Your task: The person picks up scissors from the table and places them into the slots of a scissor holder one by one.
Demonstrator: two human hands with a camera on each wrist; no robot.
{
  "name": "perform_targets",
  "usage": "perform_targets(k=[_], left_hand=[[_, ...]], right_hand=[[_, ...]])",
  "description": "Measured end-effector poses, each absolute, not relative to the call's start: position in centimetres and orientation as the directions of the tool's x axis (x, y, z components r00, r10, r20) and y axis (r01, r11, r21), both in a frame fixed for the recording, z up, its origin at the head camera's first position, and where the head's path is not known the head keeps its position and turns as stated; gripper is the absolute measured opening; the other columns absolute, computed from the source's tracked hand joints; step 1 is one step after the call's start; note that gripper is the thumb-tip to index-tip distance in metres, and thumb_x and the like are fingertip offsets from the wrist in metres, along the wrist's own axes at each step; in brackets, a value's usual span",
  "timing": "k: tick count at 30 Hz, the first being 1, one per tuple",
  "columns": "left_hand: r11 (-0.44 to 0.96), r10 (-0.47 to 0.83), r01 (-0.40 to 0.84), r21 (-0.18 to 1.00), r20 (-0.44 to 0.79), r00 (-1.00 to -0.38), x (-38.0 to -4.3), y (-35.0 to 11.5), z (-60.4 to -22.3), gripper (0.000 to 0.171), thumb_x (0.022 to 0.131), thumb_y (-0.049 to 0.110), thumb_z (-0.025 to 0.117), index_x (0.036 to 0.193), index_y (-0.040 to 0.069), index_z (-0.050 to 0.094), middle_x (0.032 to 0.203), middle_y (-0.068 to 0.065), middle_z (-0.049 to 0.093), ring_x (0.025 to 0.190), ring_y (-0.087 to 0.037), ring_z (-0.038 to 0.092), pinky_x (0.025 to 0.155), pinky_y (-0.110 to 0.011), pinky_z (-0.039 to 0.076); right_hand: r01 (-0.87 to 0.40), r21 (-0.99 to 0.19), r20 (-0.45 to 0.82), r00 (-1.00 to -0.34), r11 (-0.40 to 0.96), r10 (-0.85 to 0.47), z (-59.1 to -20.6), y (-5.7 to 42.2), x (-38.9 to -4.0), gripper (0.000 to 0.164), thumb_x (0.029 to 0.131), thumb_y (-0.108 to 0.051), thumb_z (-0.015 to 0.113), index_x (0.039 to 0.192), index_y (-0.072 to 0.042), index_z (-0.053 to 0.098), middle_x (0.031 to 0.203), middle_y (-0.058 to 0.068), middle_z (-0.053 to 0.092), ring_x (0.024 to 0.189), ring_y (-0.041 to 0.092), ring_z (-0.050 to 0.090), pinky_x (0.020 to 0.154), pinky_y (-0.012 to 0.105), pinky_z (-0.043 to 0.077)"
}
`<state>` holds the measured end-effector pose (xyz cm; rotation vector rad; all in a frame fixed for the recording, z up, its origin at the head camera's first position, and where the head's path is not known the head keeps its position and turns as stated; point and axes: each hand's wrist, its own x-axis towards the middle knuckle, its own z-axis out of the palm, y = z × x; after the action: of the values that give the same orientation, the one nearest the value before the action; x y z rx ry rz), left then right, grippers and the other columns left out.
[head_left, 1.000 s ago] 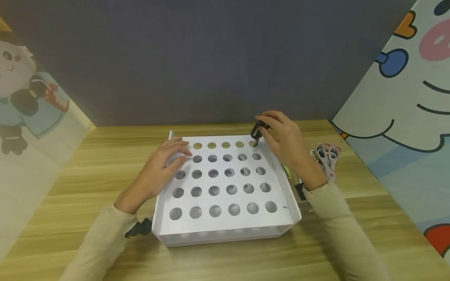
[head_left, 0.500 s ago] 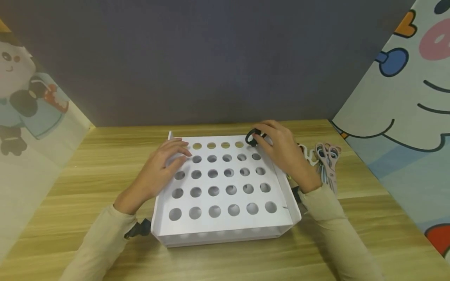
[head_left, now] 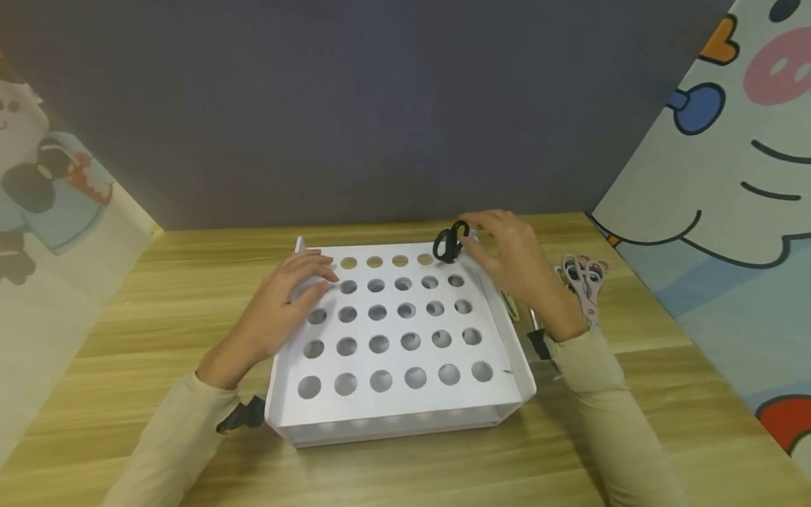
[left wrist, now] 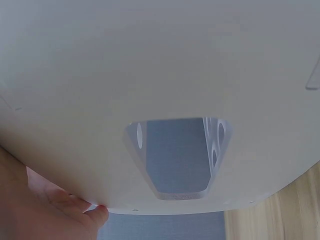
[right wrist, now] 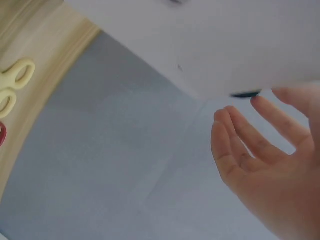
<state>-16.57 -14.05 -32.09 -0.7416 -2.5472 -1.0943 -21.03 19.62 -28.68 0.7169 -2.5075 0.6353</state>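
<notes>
A white rack (head_left: 364, 363) with rows of round holes stands on the wooden table in the head view. Black-handled scissors (head_left: 450, 246) stand in its back right corner hole, handle loops up and blades hidden below the top. My right hand (head_left: 516, 264) is just right of the loops, fingers loosely extended. In the right wrist view, one fingertip of that hand (right wrist: 270, 170) is at or very near a dark handle edge (right wrist: 245, 94); contact is unclear. My left hand (head_left: 279, 306) rests on the rack's back left side with relaxed fingers.
Several scissors lie on the table right of the rack, including a pinkish pair (head_left: 589, 310) and a yellow-handled pair (right wrist: 9, 81). A red handle (right wrist: 2, 134) shows at the right wrist view's edge. A grey wall (head_left: 380, 127) stands behind the table.
The black-handled scissors have gone down into the back right hole. My right hand has let go of their loops and drawn slightly right. The left hand keeps its place on the rack.
</notes>
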Motion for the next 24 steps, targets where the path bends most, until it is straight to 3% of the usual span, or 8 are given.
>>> perform_targets(k=[5, 13, 24], left_hand=[[0.581, 0.348, 0.557, 0.593, 0.438, -0.829, -16.5, -14.0, -32.1, 0.015, 0.089, 0.019, 0.051, 0.096, 0.015, 0.064, 0.124, -0.006, 0.053, 0.126, -0.025, 0.035, 0.105, -0.051, 0.02], [0.581, 0.342, 0.549, 0.601, 0.432, -0.835, -16.4, -14.1, -32.1, 0.015, 0.089, 0.019, 0.051, 0.096, 0.015, 0.064, 0.124, -0.005, 0.053, 0.126, -0.025, 0.034, 0.104, -0.051, 0.02], [0.573, 0.347, 0.554, 0.604, 0.434, -0.832, -16.3, -14.0, -32.1, 0.015, 0.09, 0.02, 0.051, 0.097, 0.015, 0.064, 0.124, -0.006, 0.053, 0.127, -0.024, 0.034, 0.105, -0.05, 0.019]], right_hand=[[-0.555, -0.333, 0.538, -0.776, 0.762, -0.33, -28.3, 20.9, -21.1, 0.032, 0.087, -0.022, 0.058, 0.117, -0.01, 0.057, 0.116, 0.01, 0.057, 0.096, 0.022, 0.055, 0.083, 0.038, 0.046], [-0.532, -0.332, 0.554, -0.778, 0.779, -0.295, -28.8, 22.7, -21.7, 0.03, 0.087, -0.02, 0.058, 0.114, -0.007, 0.059, 0.113, 0.011, 0.059, 0.093, 0.022, 0.057, 0.08, 0.037, 0.048], [-0.426, -0.341, 0.432, -0.863, 0.838, -0.263, -31.4, 24.5, -23.8, 0.033, 0.088, -0.02, 0.056, 0.117, -0.005, 0.056, 0.111, 0.016, 0.06, 0.094, 0.031, 0.057, 0.079, 0.046, 0.046]])
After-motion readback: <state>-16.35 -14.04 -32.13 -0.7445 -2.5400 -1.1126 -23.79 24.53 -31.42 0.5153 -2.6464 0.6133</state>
